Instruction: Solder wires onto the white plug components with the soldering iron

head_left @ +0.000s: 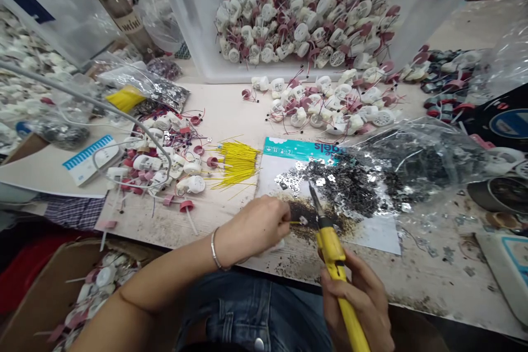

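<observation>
My left hand is closed in a pinch, and a short end of yellow wire sticks out of its fingertips. Near that end lies a small metal plate on a dark scorched patch; I cannot tell whether they touch. With my right hand I grip a yellow soldering iron, its dark tip pointing away from me over the white sheet. Loose metal plates are heaped past the tip. A bundle of yellow wires lies behind my left hand.
A clear bin of white and pink parts stands at the back, with more parts before it. Another pile lies left, beside a looped cable. A plastic bag lies right. A cardboard box sits lower left.
</observation>
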Tool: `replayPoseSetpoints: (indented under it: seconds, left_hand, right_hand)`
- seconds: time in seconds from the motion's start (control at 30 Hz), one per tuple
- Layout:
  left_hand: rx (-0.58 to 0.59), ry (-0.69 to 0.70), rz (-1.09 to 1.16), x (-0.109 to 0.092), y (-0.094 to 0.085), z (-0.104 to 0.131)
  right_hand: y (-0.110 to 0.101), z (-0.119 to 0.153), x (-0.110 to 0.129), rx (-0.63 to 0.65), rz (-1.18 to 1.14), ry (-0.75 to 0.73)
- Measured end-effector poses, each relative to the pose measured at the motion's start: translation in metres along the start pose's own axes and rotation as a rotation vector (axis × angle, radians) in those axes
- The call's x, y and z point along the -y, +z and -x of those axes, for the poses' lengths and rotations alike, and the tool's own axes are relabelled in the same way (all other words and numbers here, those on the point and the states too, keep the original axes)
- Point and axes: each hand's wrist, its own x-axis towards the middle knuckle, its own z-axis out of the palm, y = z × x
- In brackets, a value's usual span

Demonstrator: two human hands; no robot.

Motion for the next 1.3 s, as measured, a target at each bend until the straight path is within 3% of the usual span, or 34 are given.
replayPoseSetpoints:
  seconds: [0.1, 0.17, 0.27, 0.37, 0.47, 0.53, 0.63, 0.73, 0.8, 0.87, 0.97, 1.13, 1.23, 1.3]
  left_hand:
    - [-0.096, 0.194, 0.206, -0.004, 0.011, 0.008]
    - [-0.268, 0.292, 0.384, -0.003, 0.018, 0.01]
    - [-0.523, 0.32, 0.523, 0.005, 0.021, 0.013]
    - [-0.665, 0.373, 0.343, 0.019, 0.014, 0.021]
    - [-0.729, 0.449, 0.035, 0.036, 0.005, 0.037]
    - [-0.691, 0.511, -0.157, 0.045, 0.002, 0.048]
    - [-0.539, 0.642, -0.314, 0.05, 0.008, 0.058]
    - [-0.43, 0.686, -0.105, 0.045, 0.023, 0.055]
    - [-0.414, 0.566, 0.201, 0.04, 0.032, 0.048]
    - [-0.422, 0.354, 0.463, 0.036, 0.039, 0.041]
    - [-0.437, 0.144, 0.562, 0.036, 0.046, 0.035]
    - [-0.412, 0.251, 0.382, 0.039, 0.05, 0.035]
    - [-0.383, 0.189, 0.419, 0.038, 0.049, 0.037]
    - [-0.38, 0.133, 0.446, 0.036, 0.047, 0.038]
  right_hand:
    - [0.019, -0.019, 0.004, -0.013, -0.065, -0.017]
    - [0.024, -0.028, 0.01, 0.004, -0.117, 0.036]
    - [0.029, -0.033, 0.017, 0.01, -0.199, 0.052]
    - [0.037, -0.03, 0.017, 0.147, -0.185, -0.028]
    - [0.048, -0.028, 0.012, 0.285, -0.069, -0.095]
    - [0.051, -0.029, 0.01, 0.234, -0.026, -0.091]
    - [0.051, -0.034, 0.008, 0.074, 0.026, -0.025]
    - [0.051, -0.037, 0.007, 0.023, 0.053, 0.03]
    - [0.052, -0.037, 0.005, 0.033, 0.024, 0.008]
    - [0.053, -0.036, 0.002, 0.06, 0.001, -0.03]
    - [0.052, -0.033, 0.0, 0.113, -0.04, -0.032]
    - [0.055, -0.029, 0.013, 0.074, -0.245, 0.138]
    - [0.057, -0.028, 0.022, 0.0, -0.224, 0.13]
    - [0.058, -0.027, 0.025, 0.02, -0.238, 0.093]
